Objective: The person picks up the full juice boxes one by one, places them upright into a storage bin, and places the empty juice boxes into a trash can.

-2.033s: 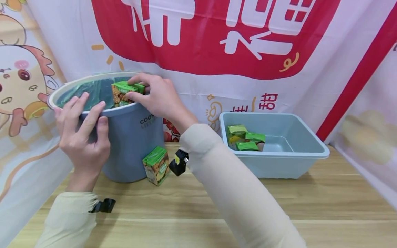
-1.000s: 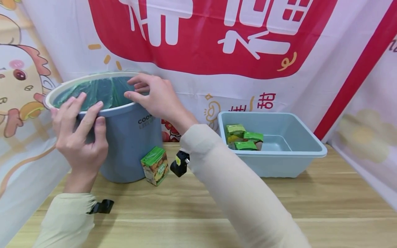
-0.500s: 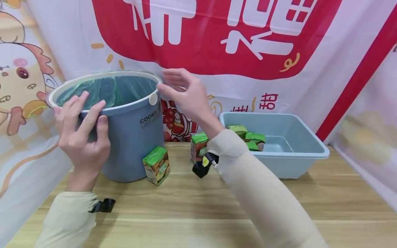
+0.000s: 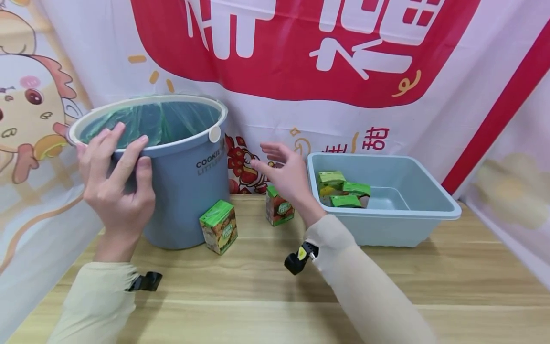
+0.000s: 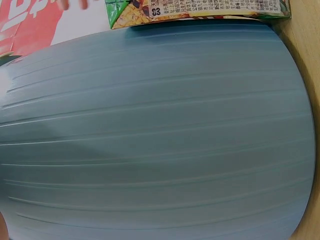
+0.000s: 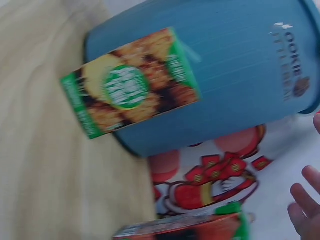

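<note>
My left hand [image 4: 118, 191] rests against the near rim of a blue bin [image 4: 189, 191], its fingers spread and fairly straight. A green plastic liner [image 4: 142, 122] hangs inside this bin. My right hand [image 4: 290, 177] is empty, fingers apart, above and partly in front of a small brown-and-green drink carton [image 4: 279, 208]. Another drink carton [image 4: 218, 227], with a green top, stands on the table close against the bin; the right wrist view shows this carton's printed face [image 6: 132, 85]. Only a sliver of a left finger shows at the edge of the left wrist view.
A pale blue tub [image 4: 382, 229] stands on the right with several small cartons [image 4: 343, 188] at its left end. The wooden table [image 4: 240, 296] runs beneath everything. A printed cloth backdrop [image 4: 275, 114] hangs close behind the bin and tub.
My right hand released a carton inside the bin, where it is out of sight, then moved right and down toward the carton beside the tub. The left hand stays at the rim.
</note>
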Demonstrator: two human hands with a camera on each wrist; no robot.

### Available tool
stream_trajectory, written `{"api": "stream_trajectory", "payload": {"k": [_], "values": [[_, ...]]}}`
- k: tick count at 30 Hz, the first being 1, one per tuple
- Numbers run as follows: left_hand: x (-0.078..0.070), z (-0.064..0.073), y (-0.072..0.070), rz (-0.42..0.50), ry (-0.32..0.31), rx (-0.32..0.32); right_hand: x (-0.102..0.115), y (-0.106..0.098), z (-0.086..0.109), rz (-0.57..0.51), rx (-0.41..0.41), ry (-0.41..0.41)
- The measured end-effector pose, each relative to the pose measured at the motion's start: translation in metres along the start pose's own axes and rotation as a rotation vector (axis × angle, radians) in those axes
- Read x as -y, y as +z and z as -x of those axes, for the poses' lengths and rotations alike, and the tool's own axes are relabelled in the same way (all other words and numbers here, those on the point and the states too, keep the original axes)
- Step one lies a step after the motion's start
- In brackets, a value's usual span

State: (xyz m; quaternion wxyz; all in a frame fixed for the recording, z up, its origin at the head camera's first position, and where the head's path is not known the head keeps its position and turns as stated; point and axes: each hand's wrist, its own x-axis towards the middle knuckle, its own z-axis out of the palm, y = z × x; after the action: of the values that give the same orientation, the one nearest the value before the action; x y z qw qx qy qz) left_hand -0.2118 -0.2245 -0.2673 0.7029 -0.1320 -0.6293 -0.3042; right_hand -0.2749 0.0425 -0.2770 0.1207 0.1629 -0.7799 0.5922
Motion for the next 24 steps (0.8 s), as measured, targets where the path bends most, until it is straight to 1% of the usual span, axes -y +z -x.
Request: {"api": "stream_trajectory", "payload": {"k": [4, 8, 16, 19, 24], "values": [[0.001, 0.001, -0.001, -0.011, -0.001, 0.013, -0.016, 0.005, 0.010, 0.022, -0.015, 0.044], [0.002, 0.001, -0.002, -0.024, -0.006, 0.028, -0.029, 0.008, 0.017, 0.027, -0.035, 0.069], [0.001, 0.001, -0.001, -0.009, -0.004, 0.018, -0.049, 0.007, 0.028, -0.006, -0.057, 0.121], [0.001, 0.001, -0.001, -0.011, -0.003, 0.017, -0.055, 0.007, 0.031, -0.012, -0.045, 0.136], [0.003, 0.001, -0.003, -0.029, 0.001, 0.036, -0.064, 0.010, 0.033, -0.012, -0.007, 0.127]]}}
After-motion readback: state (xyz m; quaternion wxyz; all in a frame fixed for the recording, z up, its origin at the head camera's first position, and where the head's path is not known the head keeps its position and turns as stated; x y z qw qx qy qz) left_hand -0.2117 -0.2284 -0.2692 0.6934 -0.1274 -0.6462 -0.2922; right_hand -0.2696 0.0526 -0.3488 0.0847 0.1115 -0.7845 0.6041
